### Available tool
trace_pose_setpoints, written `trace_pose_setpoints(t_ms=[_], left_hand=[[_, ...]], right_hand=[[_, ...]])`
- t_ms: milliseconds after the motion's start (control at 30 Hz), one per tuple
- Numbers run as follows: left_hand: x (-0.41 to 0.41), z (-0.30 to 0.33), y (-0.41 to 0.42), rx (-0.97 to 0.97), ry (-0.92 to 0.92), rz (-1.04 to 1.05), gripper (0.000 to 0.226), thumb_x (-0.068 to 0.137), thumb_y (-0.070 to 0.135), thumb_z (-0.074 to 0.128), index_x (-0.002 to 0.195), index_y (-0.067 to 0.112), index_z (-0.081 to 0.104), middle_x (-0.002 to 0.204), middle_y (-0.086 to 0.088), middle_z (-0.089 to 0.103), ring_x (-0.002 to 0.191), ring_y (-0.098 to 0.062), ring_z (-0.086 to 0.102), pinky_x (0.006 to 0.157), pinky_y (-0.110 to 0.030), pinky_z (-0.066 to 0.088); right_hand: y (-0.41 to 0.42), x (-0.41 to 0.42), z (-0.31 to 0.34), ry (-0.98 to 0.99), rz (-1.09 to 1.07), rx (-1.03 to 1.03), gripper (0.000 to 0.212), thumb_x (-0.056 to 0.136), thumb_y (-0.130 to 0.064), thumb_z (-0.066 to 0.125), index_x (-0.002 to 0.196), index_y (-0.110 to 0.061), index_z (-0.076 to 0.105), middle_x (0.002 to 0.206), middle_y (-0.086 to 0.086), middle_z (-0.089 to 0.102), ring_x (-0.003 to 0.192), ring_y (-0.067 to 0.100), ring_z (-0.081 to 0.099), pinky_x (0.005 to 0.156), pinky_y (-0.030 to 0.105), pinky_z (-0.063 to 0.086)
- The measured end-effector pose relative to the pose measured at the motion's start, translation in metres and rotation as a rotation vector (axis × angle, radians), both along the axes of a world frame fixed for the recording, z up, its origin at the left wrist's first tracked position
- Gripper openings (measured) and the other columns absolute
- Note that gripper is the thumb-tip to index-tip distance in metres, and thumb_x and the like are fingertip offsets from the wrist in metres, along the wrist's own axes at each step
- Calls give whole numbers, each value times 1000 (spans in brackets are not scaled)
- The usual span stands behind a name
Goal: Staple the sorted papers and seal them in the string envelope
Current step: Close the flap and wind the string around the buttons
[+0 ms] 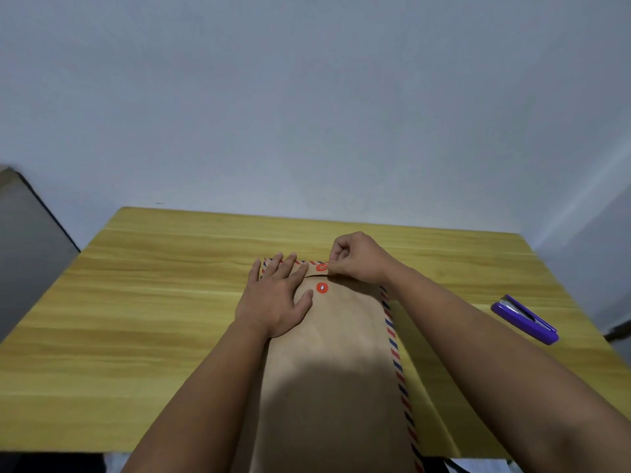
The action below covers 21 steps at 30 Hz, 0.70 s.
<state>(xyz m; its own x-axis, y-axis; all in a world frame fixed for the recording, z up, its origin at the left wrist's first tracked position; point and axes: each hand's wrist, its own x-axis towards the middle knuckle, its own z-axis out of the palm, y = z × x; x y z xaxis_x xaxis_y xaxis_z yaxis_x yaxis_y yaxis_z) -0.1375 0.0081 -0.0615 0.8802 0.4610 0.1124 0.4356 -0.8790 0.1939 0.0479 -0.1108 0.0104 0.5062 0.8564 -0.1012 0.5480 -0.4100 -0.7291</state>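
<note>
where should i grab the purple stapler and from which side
Take the purple stapler across its long narrow body near the middle, coming from above with the right hand, which is nearer. It lies flat on the table, angled, apart from the envelope, so both long sides look free for a grip.

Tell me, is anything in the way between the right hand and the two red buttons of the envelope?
Nothing visible is. The right hand pinches right beside the upper red button on the flap. The lower red button lies bare just below. The left hand presses the envelope flat beside them, covering neither.
</note>
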Motion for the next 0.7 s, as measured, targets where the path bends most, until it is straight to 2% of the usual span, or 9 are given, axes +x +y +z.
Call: trace_pose_setpoints(t_ms=[67, 133, 233, 300, 367, 467, 533, 633, 700], left_hand=[[0, 0, 0, -6, -2, -1, 69, 97, 65, 23, 161, 38, 22, 171, 7, 13, 159, -15, 0, 127, -52, -1], [0, 0, 0, -12, 0, -1, 69, 97, 65, 23, 161, 38, 22, 171, 7, 13, 159, -15, 0, 127, -51, -1], [1, 0, 0, -8, 2, -1, 70, 97, 65, 22, 161, 37, 22, 171, 7, 13, 159, -15, 1, 127, -52, -1], [1, 0, 0, -7, 1, 0, 70, 96, 65, 22, 161, 37, 23, 171, 7, 13, 159, -16, 1, 127, -52, -1], [1, 0, 0, -7, 3, 0, 71, 96, 65, 21, 161, 37, 23, 171, 8, 13, 159, -15, 1, 127, -51, -1], [0, 1, 0, -6, -5, -1, 71, 96, 66, 21, 161, 37, 24, 171, 7, 14, 159, -16, 2, 127, -51, -1], [0, 1, 0, -5, -2, -3, 71, 96, 65, 21, 161, 37, 24, 171, 7, 14, 159, -16, 2, 127, -51, -1], [-1, 1, 0, -3, -2, -3, 70, 97, 65, 22, 161, 38, 22, 171, 7, 14, 159, -16, 2, 127, -51, -1], [-1, 1, 0, 0, -7, -1, 69, 97, 64, 22, 161, 38, 22, 171, 7, 14, 159, -16, 2, 127, -52, 0]], right_hand=[[-1, -1, 0, 156, -10, 39, 2, 86, -2, 73, 87, -3, 73, 61, 1, 69, 64, 17, 69, 69, 35, 58], [-1, -1, 2, 228, -37, 71, 9, 94, 3, 62, 94, -1, 71, 51, -4, 61, 62, 24, 63, 63, 32, 52], [1, 1, 5, 252, -126, 111, 21, 97, -2, 54, 98, -8, 74, 58, -1, 57, 66, 25, 56, 66, 31, 48], [1, 3, 9, 66, -117, 46, 20, 97, -11, 58, 99, -11, 78, 72, -1, 64, 72, 19, 60, 71, 29, 46], [0, 4, 16, -189, -56, -133, 17, 92, -27, 69, 89, -16, 81, 88, -2, 74, 86, 17, 67, 73, 29, 49], [-1, 5, 24, -239, -24, -313, 28, 86, -38, 77, 73, -13, 77, 84, 7, 76, 80, 18, 67, 69, 31, 52], [-1, 6, 30, -204, -19, -251, 32, 90, -34, 77, 73, -8, 73, 84, 11, 75, 80, 20, 66, 70, 31, 51], [-1, 3, 43, -93, -66, -22, 29, 97, -28, 72, 76, -8, 70, 80, -1, 72, 87, 18, 70, 79, 33, 52], [0, 0, 51, 8, -131, 125, 30, 100, -28, 68, 76, -9, 71, 82, 9, 72, 83, 22, 67, 79, 33, 49]])
